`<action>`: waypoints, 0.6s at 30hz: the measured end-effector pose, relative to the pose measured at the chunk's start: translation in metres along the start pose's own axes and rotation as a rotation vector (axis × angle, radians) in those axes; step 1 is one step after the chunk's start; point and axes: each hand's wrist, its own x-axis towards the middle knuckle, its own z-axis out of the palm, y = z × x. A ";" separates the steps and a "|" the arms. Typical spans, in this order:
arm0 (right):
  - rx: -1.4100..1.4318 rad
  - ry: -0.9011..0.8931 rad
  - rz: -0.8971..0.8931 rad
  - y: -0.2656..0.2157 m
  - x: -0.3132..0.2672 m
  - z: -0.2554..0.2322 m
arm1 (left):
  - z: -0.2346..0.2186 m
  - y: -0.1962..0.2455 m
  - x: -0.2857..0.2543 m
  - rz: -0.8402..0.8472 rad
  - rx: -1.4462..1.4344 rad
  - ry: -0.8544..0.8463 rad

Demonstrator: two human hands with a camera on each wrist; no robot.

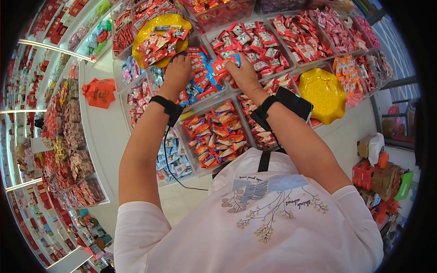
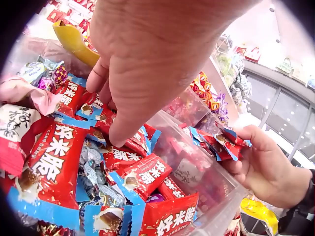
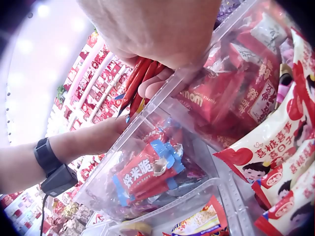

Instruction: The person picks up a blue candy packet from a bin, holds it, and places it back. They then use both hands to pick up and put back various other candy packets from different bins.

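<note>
A clear bin (image 1: 193, 105) holds red-and-blue candy packets (image 1: 200, 84). My left hand (image 1: 177, 73) reaches down into it; in the left wrist view the left hand (image 2: 138, 73) has its thumb and fingertips down among the packets (image 2: 59, 157), and the palm hides whether they pinch one. My right hand (image 1: 243, 73) hovers over the bin's right edge and grips a small bunch of the same packets (image 1: 223, 66). That bunch (image 2: 224, 142) shows in the right hand (image 2: 261, 167), and again as red packets (image 3: 140, 83) under my right hand (image 3: 162, 29).
Several more clear bins of red, orange and mixed sweets surround this one. One yellow tray (image 1: 161, 32) loaded with sweets sits at the back left, and another yellow tray (image 1: 323, 93) lies at the right. White shelving (image 1: 68, 136) with sweets runs along the left. Boxes (image 1: 378, 177) stand at the right.
</note>
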 end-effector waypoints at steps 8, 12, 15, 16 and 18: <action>-0.013 0.010 -0.010 0.005 0.002 0.000 | 0.005 0.004 0.004 -0.041 -0.081 0.012; -0.012 -0.030 -0.012 0.007 0.005 -0.002 | 0.004 0.009 0.006 -0.058 -0.117 0.005; 0.011 -0.014 0.003 0.010 0.005 -0.001 | -0.001 0.008 0.003 -0.079 -0.140 0.004; 0.016 -0.015 0.008 0.010 0.006 -0.001 | -0.003 0.007 0.002 -0.083 -0.151 0.004; 0.026 -0.014 0.019 0.012 0.006 -0.002 | -0.012 0.004 -0.002 -0.097 -0.193 0.030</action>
